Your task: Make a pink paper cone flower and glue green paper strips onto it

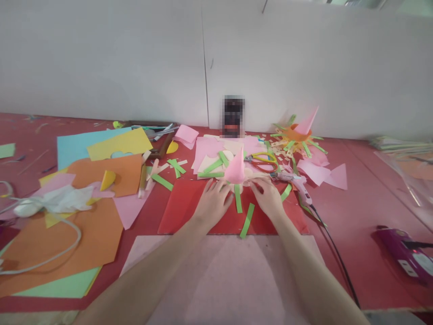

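A pink paper cone (235, 168) stands on a cream paper base with green paper strips (238, 198) fanning out, on a red sheet (189, 210). My left hand (213, 203) lies palm down just left of the cone, fingers stretched toward its base. On the cone's right, my right hand (269, 196) has its fingers pressed on the cream base edge. Neither hand lifts anything. A loose green strip (247, 220) lies between my wrists.
Yellow-handled scissors (262, 159) and a glue gun (302, 189) with a black cord lie right of the cone. A finished orange and pink paper flower (297, 131) sits behind. Coloured paper sheets (108, 174) cover the left side. A purple device (404, 253) sits far right.
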The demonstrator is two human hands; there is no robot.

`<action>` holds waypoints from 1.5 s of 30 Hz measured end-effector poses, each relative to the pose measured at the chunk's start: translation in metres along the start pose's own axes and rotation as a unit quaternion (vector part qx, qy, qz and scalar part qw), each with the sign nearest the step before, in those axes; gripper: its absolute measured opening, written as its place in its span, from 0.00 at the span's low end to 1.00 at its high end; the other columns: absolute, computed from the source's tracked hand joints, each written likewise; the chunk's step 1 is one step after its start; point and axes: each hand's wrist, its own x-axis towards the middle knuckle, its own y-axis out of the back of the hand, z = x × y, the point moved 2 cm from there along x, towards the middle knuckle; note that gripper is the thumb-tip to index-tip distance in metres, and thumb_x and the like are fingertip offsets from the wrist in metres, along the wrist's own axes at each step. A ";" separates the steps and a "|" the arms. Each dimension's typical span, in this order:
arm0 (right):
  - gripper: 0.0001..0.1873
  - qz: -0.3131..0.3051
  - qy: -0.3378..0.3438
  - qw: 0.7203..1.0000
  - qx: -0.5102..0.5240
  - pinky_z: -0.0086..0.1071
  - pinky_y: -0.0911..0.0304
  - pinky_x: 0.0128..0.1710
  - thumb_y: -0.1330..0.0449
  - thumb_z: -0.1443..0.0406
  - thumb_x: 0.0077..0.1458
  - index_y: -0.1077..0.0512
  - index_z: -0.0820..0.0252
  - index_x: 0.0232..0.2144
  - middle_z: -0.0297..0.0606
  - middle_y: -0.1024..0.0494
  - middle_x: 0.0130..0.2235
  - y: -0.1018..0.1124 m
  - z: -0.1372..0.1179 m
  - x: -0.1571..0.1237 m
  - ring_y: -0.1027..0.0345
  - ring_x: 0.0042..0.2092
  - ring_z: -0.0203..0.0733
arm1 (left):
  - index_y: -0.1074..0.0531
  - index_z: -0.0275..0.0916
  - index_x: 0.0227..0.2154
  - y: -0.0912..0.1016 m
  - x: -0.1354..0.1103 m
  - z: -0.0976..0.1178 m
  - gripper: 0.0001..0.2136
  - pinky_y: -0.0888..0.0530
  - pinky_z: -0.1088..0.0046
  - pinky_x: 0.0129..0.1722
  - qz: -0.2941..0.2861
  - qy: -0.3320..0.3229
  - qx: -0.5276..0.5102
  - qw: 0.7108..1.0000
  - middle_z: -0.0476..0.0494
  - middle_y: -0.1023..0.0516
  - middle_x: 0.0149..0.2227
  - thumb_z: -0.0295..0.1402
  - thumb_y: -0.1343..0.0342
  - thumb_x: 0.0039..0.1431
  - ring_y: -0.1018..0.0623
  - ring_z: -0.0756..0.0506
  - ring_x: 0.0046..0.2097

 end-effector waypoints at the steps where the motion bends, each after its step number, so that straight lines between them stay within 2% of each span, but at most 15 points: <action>1: 0.14 -0.007 -0.004 1.000 0.004 0.38 0.39 0.45 0.49 0.59 0.55 0.26 0.54 0.36 0.40 0.24 0.42 0.000 0.000 0.000 0.33 0.45 0.45 | 0.32 0.39 0.38 0.000 0.000 0.000 0.08 0.40 0.59 0.56 -0.001 -0.001 -0.001 1.000 0.45 0.29 0.42 0.28 0.55 0.61 0.28 0.46 0.48; 9: 0.18 -0.007 -0.008 0.991 0.133 0.37 0.42 0.49 0.51 0.56 0.56 0.25 0.57 0.38 0.40 0.24 0.42 -0.001 0.000 0.005 0.34 0.46 0.43 | 0.31 0.40 0.37 -0.001 0.000 0.000 0.08 0.39 0.58 0.55 -0.008 0.007 -0.008 1.000 0.44 0.29 0.42 0.28 0.55 0.60 0.28 0.45 0.46; 15: 0.18 -0.009 -0.028 0.988 0.149 0.38 0.43 0.49 0.50 0.57 0.55 0.25 0.58 0.38 0.40 0.24 0.41 0.000 0.000 0.006 0.34 0.46 0.43 | 0.31 0.41 0.43 0.001 0.000 0.003 0.10 0.42 0.59 0.58 -0.023 -0.030 -0.023 0.999 0.44 0.30 0.44 0.30 0.54 0.61 0.30 0.46 0.49; 20: 0.18 0.010 -0.039 0.986 0.162 0.36 0.39 0.41 0.50 0.56 0.55 0.25 0.58 0.37 0.41 0.24 0.41 0.004 -0.004 0.005 0.34 0.44 0.44 | 0.29 0.44 0.45 0.001 -0.002 0.008 0.13 0.43 0.56 0.59 -0.039 -0.077 0.003 0.996 0.42 0.33 0.47 0.36 0.54 0.61 0.33 0.43 0.52; 25: 0.17 0.029 -0.033 0.985 0.166 0.34 0.39 0.39 0.50 0.58 0.55 0.25 0.57 0.37 0.41 0.25 0.42 0.009 -0.009 0.000 0.34 0.46 0.43 | 0.29 0.45 0.46 0.003 -0.002 0.008 0.14 0.43 0.55 0.59 -0.029 -0.090 0.016 0.995 0.42 0.35 0.49 0.36 0.56 0.62 0.35 0.43 0.55; 33: 0.15 0.018 -0.031 0.982 0.184 0.31 0.39 0.37 0.49 0.60 0.55 0.25 0.58 0.37 0.40 0.25 0.41 0.007 -0.011 0.000 0.35 0.46 0.43 | 0.29 0.44 0.45 0.002 -0.002 0.008 0.14 0.43 0.54 0.59 -0.016 -0.106 0.031 0.994 0.40 0.36 0.52 0.38 0.55 0.62 0.37 0.41 0.57; 45: 0.13 0.003 -0.026 0.977 0.213 0.33 0.39 0.41 0.47 0.59 0.53 0.25 0.58 0.35 0.39 0.24 0.40 0.004 -0.011 -0.002 0.33 0.45 0.43 | 0.35 0.37 0.51 -0.002 -0.002 0.006 0.18 0.48 0.57 0.61 -0.025 -0.101 0.069 0.992 0.42 0.34 0.56 0.38 0.60 0.64 0.37 0.44 0.58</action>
